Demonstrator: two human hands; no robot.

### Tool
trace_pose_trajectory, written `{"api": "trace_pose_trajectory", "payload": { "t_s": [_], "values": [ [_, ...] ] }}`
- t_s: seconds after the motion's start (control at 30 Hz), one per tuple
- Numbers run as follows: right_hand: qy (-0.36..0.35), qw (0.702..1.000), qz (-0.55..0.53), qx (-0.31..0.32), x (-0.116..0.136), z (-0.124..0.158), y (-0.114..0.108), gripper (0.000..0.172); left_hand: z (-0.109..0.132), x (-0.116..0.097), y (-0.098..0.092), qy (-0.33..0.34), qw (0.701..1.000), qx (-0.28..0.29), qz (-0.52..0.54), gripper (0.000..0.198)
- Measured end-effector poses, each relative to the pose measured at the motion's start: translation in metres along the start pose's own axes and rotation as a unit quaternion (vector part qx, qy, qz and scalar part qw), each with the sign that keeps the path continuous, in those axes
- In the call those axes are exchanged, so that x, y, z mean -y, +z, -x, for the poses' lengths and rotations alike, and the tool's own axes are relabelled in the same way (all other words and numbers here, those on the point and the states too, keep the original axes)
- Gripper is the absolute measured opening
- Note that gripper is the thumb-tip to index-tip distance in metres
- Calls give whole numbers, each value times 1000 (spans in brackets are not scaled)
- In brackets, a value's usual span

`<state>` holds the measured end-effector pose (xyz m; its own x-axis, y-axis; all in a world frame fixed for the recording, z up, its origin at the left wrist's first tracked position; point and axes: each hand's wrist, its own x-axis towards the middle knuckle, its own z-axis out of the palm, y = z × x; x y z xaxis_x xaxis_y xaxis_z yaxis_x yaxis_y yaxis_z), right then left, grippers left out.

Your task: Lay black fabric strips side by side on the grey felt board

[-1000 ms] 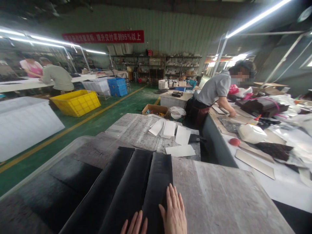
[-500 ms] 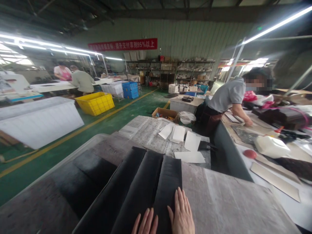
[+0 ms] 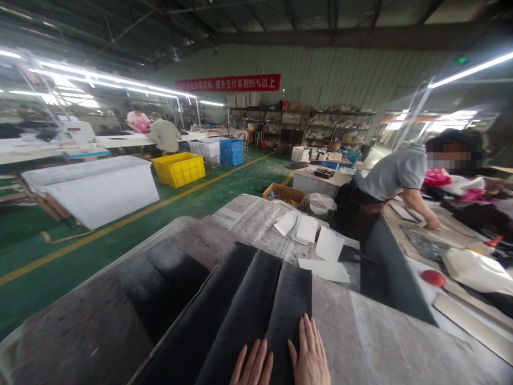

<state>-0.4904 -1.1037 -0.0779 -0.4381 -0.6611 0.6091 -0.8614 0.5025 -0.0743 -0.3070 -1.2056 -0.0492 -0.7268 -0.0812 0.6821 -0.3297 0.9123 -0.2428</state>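
Three long black strips (image 3: 244,305) lie side by side on the grey, stained work table (image 3: 372,326). My left hand (image 3: 253,364) rests flat on the strips at the bottom edge of the view, fingers spread; its palm is out of frame. To its right, my right hand (image 3: 309,353) lies flat across the right edge of the rightmost strip, its thumb on the black and its fingers at the border with the table. Several white sheets (image 3: 329,244) lie on the table beyond the strips.
At the right, a person (image 3: 395,174) bends over a cluttered bench (image 3: 401,235) with a red round object (image 3: 434,277). A cardboard box (image 3: 284,195) stands behind my table. A yellow crate (image 3: 178,169) and a white bin (image 3: 100,190) stand across the aisle. Two people work further back.
The camera view has shifted, so the scene sits further right and the left side shows more. Both hands remain flat in nearly the same place on the strips.
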Motion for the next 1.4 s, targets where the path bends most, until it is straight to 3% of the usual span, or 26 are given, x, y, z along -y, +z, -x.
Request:
{"api": "trace_pose_trajectory", "payload": {
  "t_s": [0.2, 0.37, 0.5, 0.63, 0.9, 1.07, 1.27, 1.4],
  "values": [
    [27, 999, 1, 24, 5, -1, -12, 64, -6, 2, -7, 3, 1000, 3, 19, 37],
    [35, 998, -6, 52, 4, -40, -39, 56, -7, 6, -12, 12, 1000, 15, 22, 42],
    [18, 997, -27, 76, 3, -66, -36, 59, -9, 7, -26, 9, 997, 67, 42, 53],
    [12, 993, -20, 119, 2, -64, -21, 60, -18, 5, -47, -43, 984, 160, 62, 61],
    [22, 989, -15, 147, 7, -62, -26, 59, -24, 2, -68, -98, 956, 236, 143, 65],
    [34, 987, -32, 155, 9, -62, -29, 56, -28, 1, -77, -130, 940, 261, 176, 64],
    [48, 986, -71, 145, 11, -64, -28, 54, -27, 2, -79, -115, 938, 269, 187, 59],
    [94, 982, -114, 121, 3, -67, -45, 48, -28, 2, -79, -101, 938, 276, 182, 60]
  ]
}}
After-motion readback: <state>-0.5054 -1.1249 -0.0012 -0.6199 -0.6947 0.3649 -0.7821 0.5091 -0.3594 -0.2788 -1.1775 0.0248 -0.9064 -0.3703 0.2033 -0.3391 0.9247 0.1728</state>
